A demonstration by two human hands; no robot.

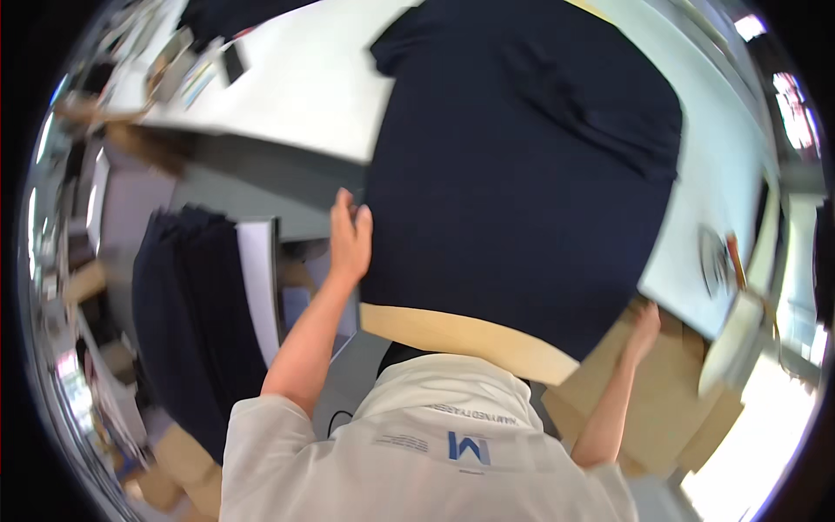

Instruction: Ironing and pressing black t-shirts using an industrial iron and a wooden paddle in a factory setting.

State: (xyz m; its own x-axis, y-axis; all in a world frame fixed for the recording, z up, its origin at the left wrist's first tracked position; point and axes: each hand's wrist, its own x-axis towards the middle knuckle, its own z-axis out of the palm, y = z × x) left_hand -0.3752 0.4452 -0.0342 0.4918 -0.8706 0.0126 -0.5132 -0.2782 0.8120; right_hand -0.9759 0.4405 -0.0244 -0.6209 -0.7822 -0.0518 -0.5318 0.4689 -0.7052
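Note:
A dark navy short-sleeved T-shirt (pixel 513 200) lies spread over a pale wooden board (pixel 452 335), whose near end sticks out below the hem. One sleeve is folded and creased across the far right. My left hand (pixel 350 244) is beside the shirt's left edge, fingers stretched upward and parted; whether it touches the cloth is unclear. Close to the shirt's lower right edge is my right hand (pixel 644 329), its fingers curled in. That hand is small and blurred, so anything in its fingers cannot be made out.
The board and shirt rest over a white table (pixel 296 87). A pile of dark garments (pixel 187 296) hangs at the left beside a white panel (pixel 257 283). A phone-like dark object (pixel 233 63) lies at the far left. Brown cardboard (pixel 626 391) stands low on the right.

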